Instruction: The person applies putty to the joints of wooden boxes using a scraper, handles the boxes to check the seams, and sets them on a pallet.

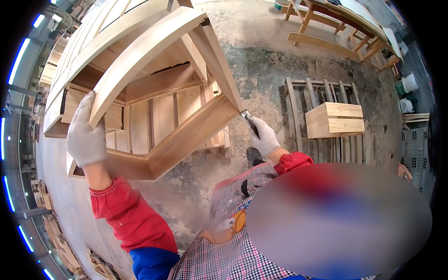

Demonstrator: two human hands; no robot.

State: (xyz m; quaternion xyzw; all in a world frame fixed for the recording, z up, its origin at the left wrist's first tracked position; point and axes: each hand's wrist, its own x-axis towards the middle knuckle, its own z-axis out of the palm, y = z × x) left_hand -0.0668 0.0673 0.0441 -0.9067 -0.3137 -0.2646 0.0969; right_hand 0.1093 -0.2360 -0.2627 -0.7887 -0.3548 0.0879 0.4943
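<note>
A large unpainted wooden furniture frame point(186, 127) with a curved front board stands tilted on the left, its open inside facing me. My left hand point(86, 135), in a white glove, grips the lower left end of the curved board point(140, 65), fingers up along its edge. My right hand point(265, 137), gloved too, is closed round a small hand tool point(252, 123) with a dark handle and a pale tip. That tip meets the right corner of the frame; its exact kind is too small to tell.
A wooden box point(333, 126) rests on a slatted pallet point(291, 100) to the right. Farther off stand a workbench point(322, 21) and white buckets point(409, 83). Lumber point(58, 238) is stacked at far left. My shoe point(254, 155) shows on the stained concrete floor. A blurred patch hides the lower right.
</note>
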